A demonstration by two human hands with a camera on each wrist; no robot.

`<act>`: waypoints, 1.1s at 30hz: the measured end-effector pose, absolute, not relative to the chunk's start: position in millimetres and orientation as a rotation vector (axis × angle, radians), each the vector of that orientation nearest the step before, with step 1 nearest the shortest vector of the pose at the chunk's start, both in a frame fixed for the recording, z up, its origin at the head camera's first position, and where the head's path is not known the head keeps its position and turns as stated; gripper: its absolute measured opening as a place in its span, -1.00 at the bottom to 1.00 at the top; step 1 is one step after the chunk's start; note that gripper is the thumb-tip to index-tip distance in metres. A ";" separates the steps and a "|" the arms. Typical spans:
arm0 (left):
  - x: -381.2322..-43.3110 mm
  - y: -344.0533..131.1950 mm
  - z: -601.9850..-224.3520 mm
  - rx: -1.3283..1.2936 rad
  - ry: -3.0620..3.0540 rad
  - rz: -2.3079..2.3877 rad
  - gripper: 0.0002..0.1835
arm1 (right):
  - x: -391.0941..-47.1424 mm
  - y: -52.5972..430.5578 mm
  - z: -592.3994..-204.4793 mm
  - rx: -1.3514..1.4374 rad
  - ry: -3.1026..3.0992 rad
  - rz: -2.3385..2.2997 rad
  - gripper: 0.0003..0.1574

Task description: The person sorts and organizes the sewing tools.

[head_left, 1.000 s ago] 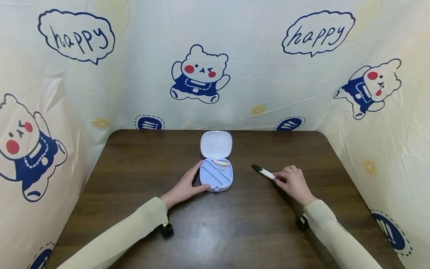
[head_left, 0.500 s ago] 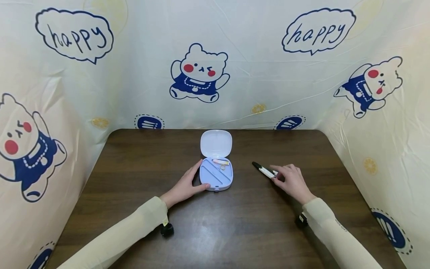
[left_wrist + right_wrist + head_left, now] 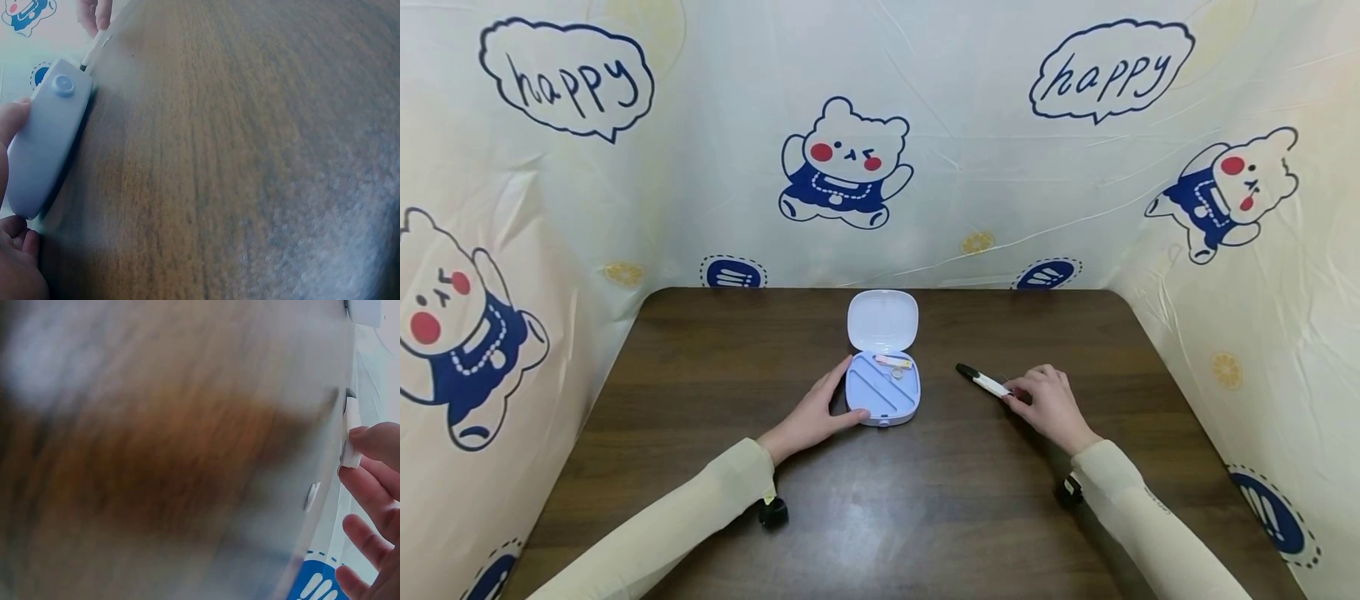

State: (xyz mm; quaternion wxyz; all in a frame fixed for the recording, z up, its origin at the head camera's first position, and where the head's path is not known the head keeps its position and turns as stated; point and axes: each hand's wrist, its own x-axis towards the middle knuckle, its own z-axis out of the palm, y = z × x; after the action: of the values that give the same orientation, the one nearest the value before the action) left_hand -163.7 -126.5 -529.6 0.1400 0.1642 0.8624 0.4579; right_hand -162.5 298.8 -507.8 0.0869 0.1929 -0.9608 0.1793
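Marker [image 3: 982, 381] pinched; backdrop [image 3: 962, 158] reads "happy".

You wear long cream sleeves [image 3: 655, 521], the right one bearing a small dark marking [image 3: 1157, 502], and black wrist cameras [image 3: 773, 512].

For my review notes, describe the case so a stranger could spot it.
On the brown table, centred towards its far edge, the left hand grips a pale-blue case. Its open lid and diagonal dividers set it apart from the slim marker.
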 end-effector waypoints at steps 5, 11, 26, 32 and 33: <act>-163.4 -126.6 -530.0 0.473 2.492 1.325 0.14 | -163.0 295.0 -506.8 0.597 -2.811 0.582 -0.84; -163.4 -126.9 -530.8 0.466 2.491 1.319 0.14 | -162.6 284.8 -501.3 0.646 -2.726 0.645 -0.86; -163.5 -125.6 -525.2 0.453 2.492 1.309 0.14 | -166.0 237.4 -487.1 0.801 -2.611 0.763 -0.82; -162.7 -126.3 -525.8 0.461 2.498 1.301 0.14 | -166.0 217.1 -484.6 0.821 -2.658 0.805 -0.80; -162.4 -126.4 -525.8 0.460 2.497 1.302 0.14 | -165.9 213.8 -484.7 0.824 -2.666 0.812 -0.79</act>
State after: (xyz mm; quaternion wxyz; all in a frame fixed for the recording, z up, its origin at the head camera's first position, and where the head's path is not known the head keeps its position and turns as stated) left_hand -162.4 -126.4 -525.8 0.1435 0.1596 0.8660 0.4517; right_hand -165.9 213.8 -484.7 0.1174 0.2815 -0.9110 0.2775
